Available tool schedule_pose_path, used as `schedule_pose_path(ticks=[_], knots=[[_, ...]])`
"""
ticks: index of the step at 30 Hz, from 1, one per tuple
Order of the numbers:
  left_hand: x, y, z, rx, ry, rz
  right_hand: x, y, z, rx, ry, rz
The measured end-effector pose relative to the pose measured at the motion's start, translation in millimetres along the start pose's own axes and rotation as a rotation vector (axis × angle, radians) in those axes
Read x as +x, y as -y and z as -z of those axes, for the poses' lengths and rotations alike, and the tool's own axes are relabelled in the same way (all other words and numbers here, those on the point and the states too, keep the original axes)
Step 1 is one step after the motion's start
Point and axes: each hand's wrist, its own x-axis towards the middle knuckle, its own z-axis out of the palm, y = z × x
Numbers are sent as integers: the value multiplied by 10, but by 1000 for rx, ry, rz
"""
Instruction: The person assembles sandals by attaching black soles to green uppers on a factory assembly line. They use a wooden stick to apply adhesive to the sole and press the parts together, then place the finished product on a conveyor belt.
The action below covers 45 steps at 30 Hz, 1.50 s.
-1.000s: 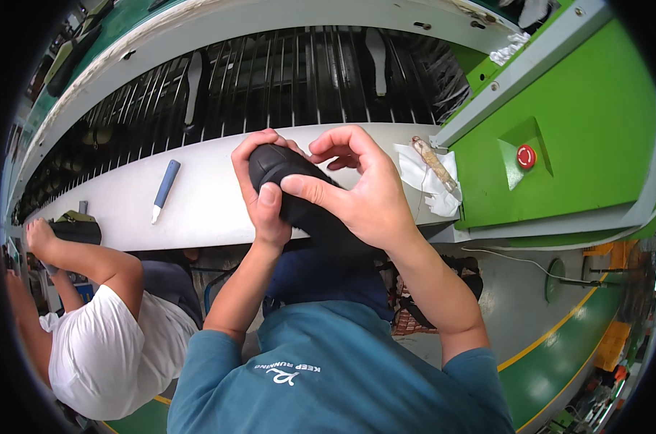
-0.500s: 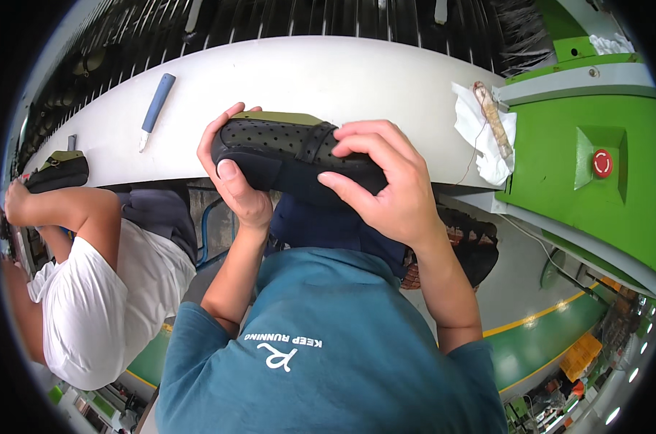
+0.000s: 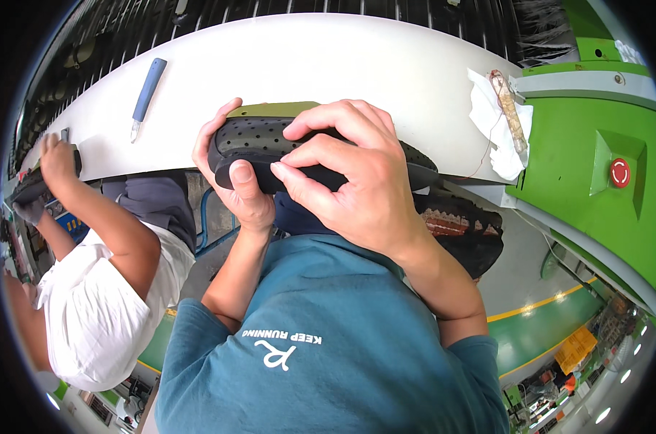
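Observation:
A black shoe point(image 3: 252, 137) with rows of small holes is up in front of me, over the table's near edge. Along its far side runs an olive-green piece point(image 3: 270, 109). My left hand point(image 3: 250, 206) is closed round the shoe's left end, thumb on the near side and fingers beyond. My right hand point(image 3: 375, 173) bends over the shoe's middle, thumb and fingertips gathered at the near edge of the perforated part. That hand covers much of the shoe, including where the strap was visible earlier.
A blue-handled knife point(image 3: 149, 90) lies on the white table point(image 3: 299, 58). To the right, a wrapped stick with thread point(image 3: 510, 112) rests on a white cloth point(image 3: 512, 159), beside a green machine with a red button point(image 3: 620, 173). At left, a co-worker point(image 3: 104, 311) handles a dark shoe.
My right hand has moved left along the shoe, and its spread fingers have closed in on the near edge. The left hand keeps its hold. The co-worker's arm has reached forward.

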Motion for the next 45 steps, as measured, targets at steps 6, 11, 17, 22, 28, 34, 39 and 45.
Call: schedule_pose_path(ticks=[6,11,17,22,28,34,39,45], knots=[[48,34,32,93,13,-59,65,61,-22,-96,16,-54],[100,71,-12,22,-34,-58,70,261,39,-104,-113,149],[143,86,-82,79,-20,-87,-157,1124,177,746,-72,209],[134,43,-100,-83,-35,9,-257,1113,391,805,-145,172],[83,-80,-107,-99,-35,80,-291,15,621,34,-63,23],[29,-340,-225,-167,-73,285,-301,-301,458,-111,-45,-119],[-47,-380,-237,-237,-119,384,-235,-252,412,-166,-38,-140],[-47,-316,-219,-195,-106,345,-168,-232,437,-169,-1,-194]])
